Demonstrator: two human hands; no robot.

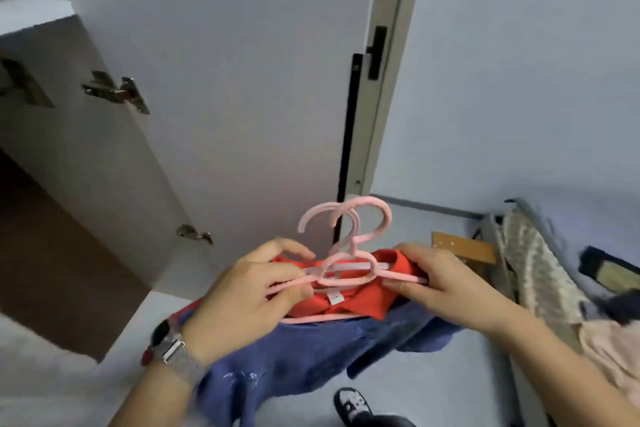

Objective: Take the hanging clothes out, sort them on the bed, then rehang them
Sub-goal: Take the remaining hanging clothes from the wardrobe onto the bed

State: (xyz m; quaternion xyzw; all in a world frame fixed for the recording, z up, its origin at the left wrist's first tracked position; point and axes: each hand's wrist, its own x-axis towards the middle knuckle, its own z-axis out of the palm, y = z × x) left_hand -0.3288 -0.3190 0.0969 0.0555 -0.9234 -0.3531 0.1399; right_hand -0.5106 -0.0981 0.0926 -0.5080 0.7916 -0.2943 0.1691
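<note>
At the bottom centre of the frame one dark shoe with a white pattern [353, 404] stands on the pale floor, and just above it a blue knitted garment [298, 354] droops in folds below the hands, which suggests it hangs from the same bundle so that it can be carried in a single trip. The left hand [239, 302], with one watch on a metal mesh strap [173, 350] at its wrist, pinches the left arm of the thin pink plastic hangers [346, 270] between thumb and curled fingers; the right hand [440, 291] clamps the right arm of the hangers together with the collar of a red-orange collared shirt [346, 298], its fingers curled round both. Holding each end this way seems meant to keep the stack level and the clothes from sliding off. At least two hooks rise at frame centre, perhaps three; blur prevents a firm count. Two garments are clearly in the bundle, held in mid-air and resting on nothing. At the right edge lies the bed [540, 274] with a cream textured cover, and on it one pale pink garment [609, 347] and some dark items too blurred to count. Further off, filling the left and centre, stands the white wardrobe door [225, 80], swung open with three metal hinges showing, and at upper centre a room door edge with one black handle [375, 52].
</note>
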